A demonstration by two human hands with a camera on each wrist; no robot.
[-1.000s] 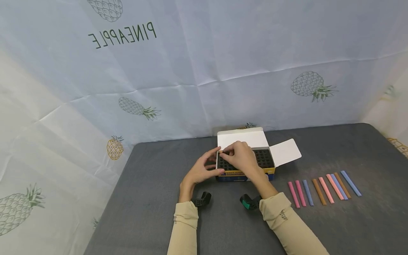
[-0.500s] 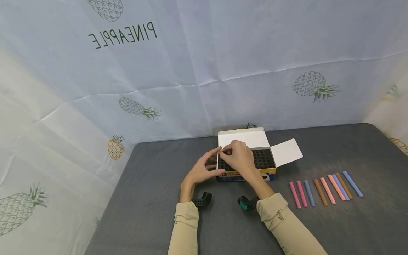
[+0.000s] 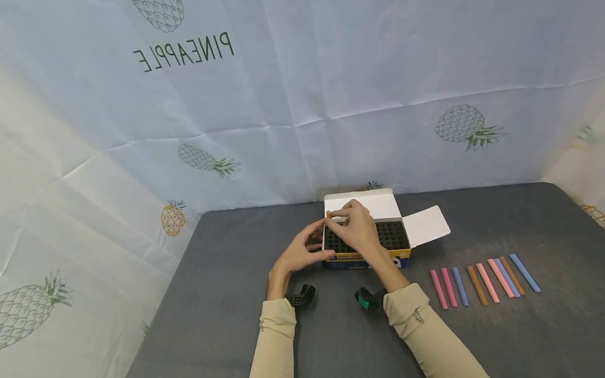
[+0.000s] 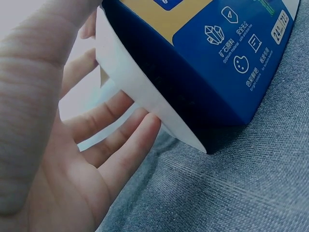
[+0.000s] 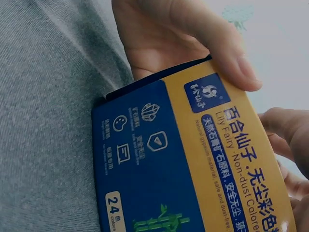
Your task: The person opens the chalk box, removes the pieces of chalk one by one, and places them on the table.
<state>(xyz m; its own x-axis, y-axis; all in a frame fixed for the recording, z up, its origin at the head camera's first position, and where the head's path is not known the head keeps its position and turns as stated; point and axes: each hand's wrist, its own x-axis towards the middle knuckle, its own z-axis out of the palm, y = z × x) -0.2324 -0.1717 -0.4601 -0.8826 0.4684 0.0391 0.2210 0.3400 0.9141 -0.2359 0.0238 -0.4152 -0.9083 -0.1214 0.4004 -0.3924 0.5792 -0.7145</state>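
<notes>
A blue and yellow chalk box [image 3: 365, 261] stands open on the table, its black insert full of small round holes. My left hand [image 3: 298, 254] steadies the box's left end, the thumb on the front top edge. In the left wrist view its fingers [image 4: 128, 140] touch the white side flap [image 4: 145, 87]. My right hand [image 3: 356, 228] is over the back left of the box, pinching an orange-brown chalk stick [image 3: 329, 214] between thumb and index finger. The stick's upper end shows above the fingertips; its lower part is hidden by them.
Several chalk sticks, among them a pink one [image 3: 438, 290] and a blue one [image 3: 525, 273], lie in a row on the grey table [image 3: 227, 315] right of the box. The white lid [image 3: 373, 202] and right flap [image 3: 427, 226] are folded out. A pineapple-print curtain [image 3: 331, 94] hangs behind.
My right hand has risen slightly with the orange-brown chalk stick, which now stands higher over the back left corner of the box. The left hand has stayed on the box.
</notes>
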